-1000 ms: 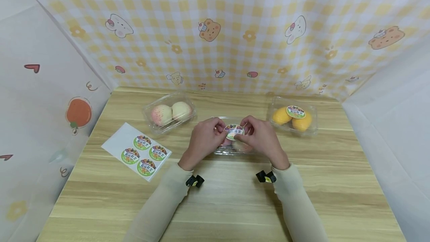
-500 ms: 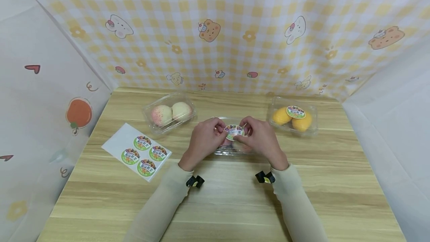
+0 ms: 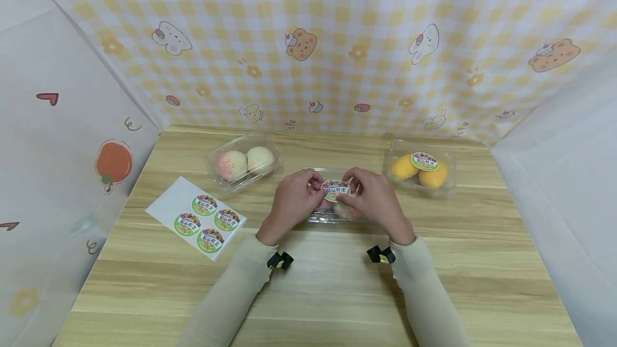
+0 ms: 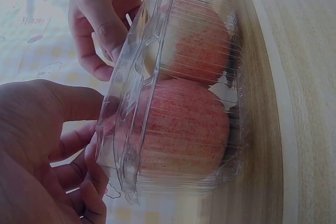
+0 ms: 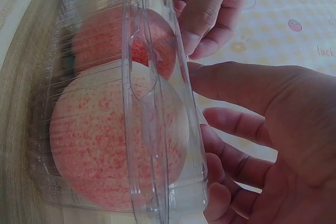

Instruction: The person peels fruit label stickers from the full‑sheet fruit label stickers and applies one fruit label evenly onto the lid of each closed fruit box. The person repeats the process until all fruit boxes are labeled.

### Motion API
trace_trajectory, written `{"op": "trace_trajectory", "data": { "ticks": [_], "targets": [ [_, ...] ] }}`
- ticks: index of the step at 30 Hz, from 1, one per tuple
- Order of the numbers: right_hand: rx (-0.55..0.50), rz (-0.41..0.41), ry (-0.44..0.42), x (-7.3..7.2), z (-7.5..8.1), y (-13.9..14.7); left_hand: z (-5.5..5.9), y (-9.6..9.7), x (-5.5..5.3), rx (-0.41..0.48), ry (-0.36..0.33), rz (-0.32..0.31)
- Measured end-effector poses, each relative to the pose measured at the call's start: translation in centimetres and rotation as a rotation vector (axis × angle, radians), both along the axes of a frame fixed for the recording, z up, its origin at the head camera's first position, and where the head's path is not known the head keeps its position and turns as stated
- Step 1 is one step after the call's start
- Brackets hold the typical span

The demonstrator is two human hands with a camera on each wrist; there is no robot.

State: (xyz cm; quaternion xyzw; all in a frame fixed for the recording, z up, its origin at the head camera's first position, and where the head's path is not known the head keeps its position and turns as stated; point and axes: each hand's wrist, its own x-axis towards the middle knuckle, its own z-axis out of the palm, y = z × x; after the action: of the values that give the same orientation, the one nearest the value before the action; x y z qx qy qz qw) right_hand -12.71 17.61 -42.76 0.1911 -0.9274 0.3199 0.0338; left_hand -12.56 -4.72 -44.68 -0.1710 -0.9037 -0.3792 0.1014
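In the head view my left hand [image 3: 298, 196] and right hand [image 3: 375, 197] meet over a clear plastic fruit box [image 3: 332, 218] at the table's middle. A round printed sticker [image 3: 336, 190] lies on its lid. The right thumb presses the sticker's lower right part; the left thumb touches its left edge. Thumbs and forefingers stand apart, pinching nothing. Close up, the left thumb [image 4: 86, 102] and right thumb [image 5: 231, 80] rest against the lid. Inside sit two peaches, a redder one [image 4: 176, 129] and a paler speckled one [image 5: 118, 135].
At the back left stands a clear box with two pale peaches [image 3: 232, 165]. A box of yellow fruit [image 3: 433, 175] with a sticker [image 3: 424, 161] is at the back right. Left of the hands lies a white sticker sheet [image 3: 168, 201] with several stickers. A patterned curtain [image 3: 356, 79] hangs behind.
Both hands stay over the sticker on the middle box; only slight finger shifts show. The boxes and the sheet have not moved.
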Motion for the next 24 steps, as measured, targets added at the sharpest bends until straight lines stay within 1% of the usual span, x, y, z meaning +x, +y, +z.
{"op": "trace_trajectory", "data": {
  "ticks": [7,15,24],
  "targets": [
    [0.010,0.018,0.010,0.03,-0.02,0.01,-0.04,-0.03,-0.03,-0.002,-0.009,0.003],
    [0.032,0.040,0.031,-0.03,-0.24,0.00,-0.14,-0.02,0.00,-0.014,0.021,-0.005],
    [0.050,0.077,0.073,-0.02,-0.36,-0.02,-0.04,-0.07,0.12,-0.091,0.052,-0.039]
  ]
}}
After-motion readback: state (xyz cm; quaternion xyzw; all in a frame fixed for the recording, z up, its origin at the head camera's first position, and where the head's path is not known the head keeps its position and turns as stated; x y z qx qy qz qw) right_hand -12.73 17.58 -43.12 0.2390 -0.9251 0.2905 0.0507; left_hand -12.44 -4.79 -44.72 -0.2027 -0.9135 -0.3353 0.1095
